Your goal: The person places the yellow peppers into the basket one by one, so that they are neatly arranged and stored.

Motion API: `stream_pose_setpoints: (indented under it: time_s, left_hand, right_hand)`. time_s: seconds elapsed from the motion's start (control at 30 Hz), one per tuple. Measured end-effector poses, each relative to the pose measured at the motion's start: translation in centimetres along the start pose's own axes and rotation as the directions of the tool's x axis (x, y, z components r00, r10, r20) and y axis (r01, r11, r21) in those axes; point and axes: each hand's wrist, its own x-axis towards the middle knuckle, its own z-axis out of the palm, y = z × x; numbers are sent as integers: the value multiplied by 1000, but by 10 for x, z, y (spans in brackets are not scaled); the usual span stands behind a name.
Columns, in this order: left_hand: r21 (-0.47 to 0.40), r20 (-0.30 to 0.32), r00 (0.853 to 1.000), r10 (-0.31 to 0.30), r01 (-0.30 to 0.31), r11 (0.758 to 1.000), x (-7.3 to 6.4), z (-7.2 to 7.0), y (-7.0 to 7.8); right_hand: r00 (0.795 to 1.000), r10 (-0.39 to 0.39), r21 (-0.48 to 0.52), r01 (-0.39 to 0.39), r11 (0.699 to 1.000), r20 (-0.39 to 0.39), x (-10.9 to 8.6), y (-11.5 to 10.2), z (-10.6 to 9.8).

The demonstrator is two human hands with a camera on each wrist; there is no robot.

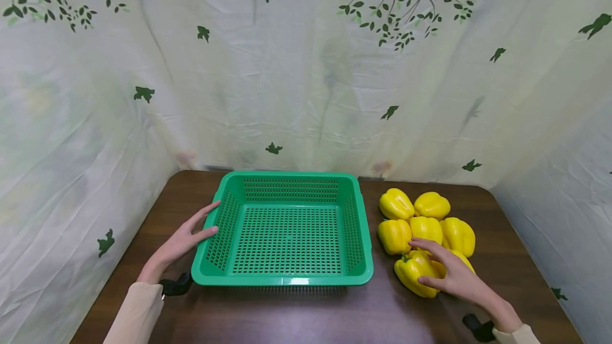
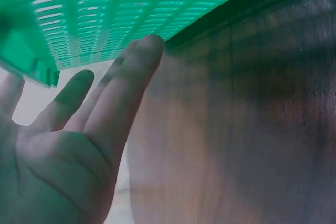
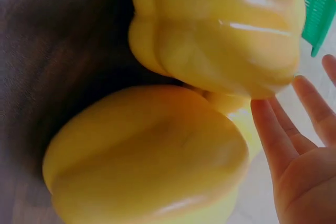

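Note:
A green perforated plastic basket [image 1: 283,281] stands on the table, with no things inside it. At its left rim is my left hand [image 1: 178,243], fingers spread and fairly straight. The left wrist view has these fingers [image 2: 123,90] extended alongside the basket's slotted outer wall [image 2: 113,11]. My right hand [image 1: 454,275] reaches over the nearest yellow bell pepper [image 1: 412,274], fingers spread. In the right wrist view, fingertips meet the edge of one bell pepper [image 3: 220,30], and the hand is not wrapped round it. A second bell pepper [image 3: 147,156] lies below that one.
Several more yellow bell peppers [image 1: 396,204] lie clustered right of the basket, one partly hidden by my right hand. The brown wooden table [image 1: 287,320] ends at a white leaf-print curtain [image 1: 296,78] behind and at both sides.

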Motion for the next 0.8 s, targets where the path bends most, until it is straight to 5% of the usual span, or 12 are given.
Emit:
stream_pose_setpoints:
  time_s: [0.33,0.8]
  left_hand:
    - [-124,4,1000,-12,12,992,3,7,-3]
    - [-123,-33,998,-47,43,991,2,12,-5]
  right_hand:
    - [999,-29,-71,27,997,-31,-2,0,10]
    - [1000,14,-114,-17,993,-26,3,-8,20]
